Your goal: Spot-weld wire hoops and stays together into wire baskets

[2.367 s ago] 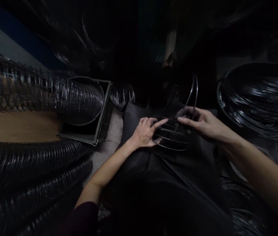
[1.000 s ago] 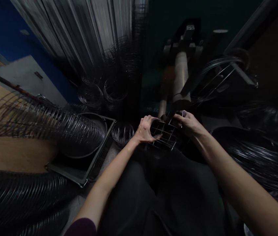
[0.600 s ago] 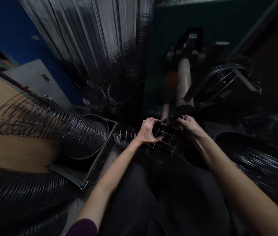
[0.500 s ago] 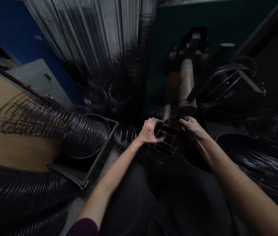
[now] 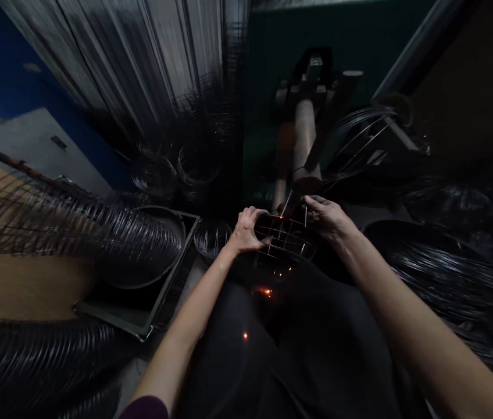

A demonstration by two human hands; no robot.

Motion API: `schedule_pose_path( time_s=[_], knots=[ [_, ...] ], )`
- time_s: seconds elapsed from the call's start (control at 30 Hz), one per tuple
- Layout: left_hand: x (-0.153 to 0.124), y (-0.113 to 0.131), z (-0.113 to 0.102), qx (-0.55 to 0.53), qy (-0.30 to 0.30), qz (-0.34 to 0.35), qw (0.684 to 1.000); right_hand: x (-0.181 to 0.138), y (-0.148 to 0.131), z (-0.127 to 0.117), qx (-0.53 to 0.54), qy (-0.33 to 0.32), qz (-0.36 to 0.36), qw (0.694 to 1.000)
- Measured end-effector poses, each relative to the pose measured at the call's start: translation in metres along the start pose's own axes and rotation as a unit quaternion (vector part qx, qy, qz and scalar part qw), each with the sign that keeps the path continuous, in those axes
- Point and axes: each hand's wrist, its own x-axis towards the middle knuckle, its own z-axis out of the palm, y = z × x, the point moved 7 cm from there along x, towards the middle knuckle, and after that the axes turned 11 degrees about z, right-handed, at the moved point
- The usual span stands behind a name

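My left hand (image 5: 246, 231) grips the left rim of a round wire grid (image 5: 288, 240), thumb inside and fingers over the edge. The grid sits tilted under the thick metal arm (image 5: 306, 137) of a spot welder. A small orange glow marks the far rim, close to the lower electrode. Closed at the grid's right side, my right hand (image 5: 327, 218) pinches a short metal wire (image 5: 306, 215) that points down; its other fingers are in shadow. Orange sparks (image 5: 266, 291) fall over a dark apron (image 5: 316, 343) on my lap.
Left, a long stack of wire rings (image 5: 142, 227) leans into a round pan on a grey-green crate (image 5: 139, 329). A small wire basket (image 5: 211, 238) stands beside it. More rings (image 5: 32, 361) lie lower left. Bundled wires (image 5: 438, 279) fill the right side, and the green machine body (image 5: 264, 116) stands ahead.
Sparks and a glow on the grid's rim have appeared. The view has turned slightly right, so the scene sits further left. The short wire in my right hand now shows; my left hand keeps its hold.
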Motion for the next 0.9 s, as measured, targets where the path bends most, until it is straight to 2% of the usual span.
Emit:
schedule_pose_path(
  time_s=[0.07,0.2,0.5,0.67,0.9],
  knots=[
    [-0.005,-0.003,-0.002,-0.008,0.013,-0.011,1.0,-0.002,0.002,0.005,-0.015,-0.015,-0.003,1.0],
    [-0.01,-0.01,-0.005,-0.022,0.033,-0.025,0.999,0.002,0.006,0.011,-0.03,-0.005,-0.013,0.999],
    [-0.01,-0.015,-0.011,-0.058,0.08,-0.016,0.995,0.006,0.0,0.023,-0.034,0.001,-0.026,0.999],
    [-0.011,-0.02,-0.013,-0.08,0.091,-0.018,0.992,0.004,0.001,0.029,-0.032,0.005,-0.014,0.999],
    [-0.01,-0.028,-0.011,-0.103,0.087,-0.039,0.99,0.008,-0.002,0.03,-0.052,0.013,-0.035,0.998]
  ],
)
